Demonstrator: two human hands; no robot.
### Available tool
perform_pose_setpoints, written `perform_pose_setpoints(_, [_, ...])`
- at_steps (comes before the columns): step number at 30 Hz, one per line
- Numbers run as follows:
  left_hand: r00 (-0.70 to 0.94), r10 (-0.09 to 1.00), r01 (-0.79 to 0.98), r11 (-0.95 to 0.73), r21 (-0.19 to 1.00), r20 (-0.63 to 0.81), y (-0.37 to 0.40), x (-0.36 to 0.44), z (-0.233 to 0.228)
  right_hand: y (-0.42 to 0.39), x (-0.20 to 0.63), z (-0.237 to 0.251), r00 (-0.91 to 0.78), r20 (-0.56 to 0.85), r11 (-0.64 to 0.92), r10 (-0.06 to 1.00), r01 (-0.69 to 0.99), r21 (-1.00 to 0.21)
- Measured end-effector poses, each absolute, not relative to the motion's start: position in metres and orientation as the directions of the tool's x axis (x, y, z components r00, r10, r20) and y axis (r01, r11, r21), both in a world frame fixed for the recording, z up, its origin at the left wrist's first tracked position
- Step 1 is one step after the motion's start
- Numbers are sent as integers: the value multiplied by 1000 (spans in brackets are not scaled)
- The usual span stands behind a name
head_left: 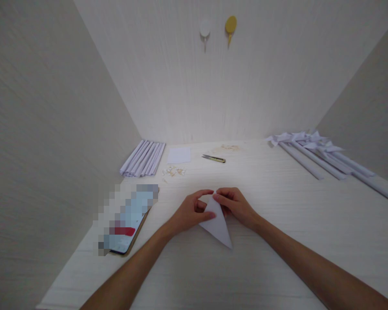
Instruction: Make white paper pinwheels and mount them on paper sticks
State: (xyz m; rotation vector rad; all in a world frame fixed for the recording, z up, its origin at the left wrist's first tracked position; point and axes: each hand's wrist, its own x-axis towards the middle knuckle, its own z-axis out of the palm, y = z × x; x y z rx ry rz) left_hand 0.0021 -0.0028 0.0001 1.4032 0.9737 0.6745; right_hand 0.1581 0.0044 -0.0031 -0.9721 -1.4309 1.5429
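A white paper folded into a triangle (218, 224) lies on the pale table (278, 258), its point toward me. My left hand (191, 212) pinches the triangle's upper left edge. My right hand (235, 206) presses its fingertips on the top corner from the right. Both hands meet at the paper's far tip.
A stack of rolled white paper sticks (143, 158) lies at the back left, with a small white paper square (179, 155), paper scraps (173, 171) and small scissors (214, 158) behind my hands. Finished paper pinwheels on sticks (323, 157) lie at the right. A phone (127, 221) lies at the left. Walls enclose three sides.
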Motion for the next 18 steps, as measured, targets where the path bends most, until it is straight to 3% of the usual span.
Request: perform_pose_setpoints(18, [513, 847, 131, 83, 988, -139, -3, 2, -3, 5, 158, -6, -368, -3, -53, 930, -126, -991])
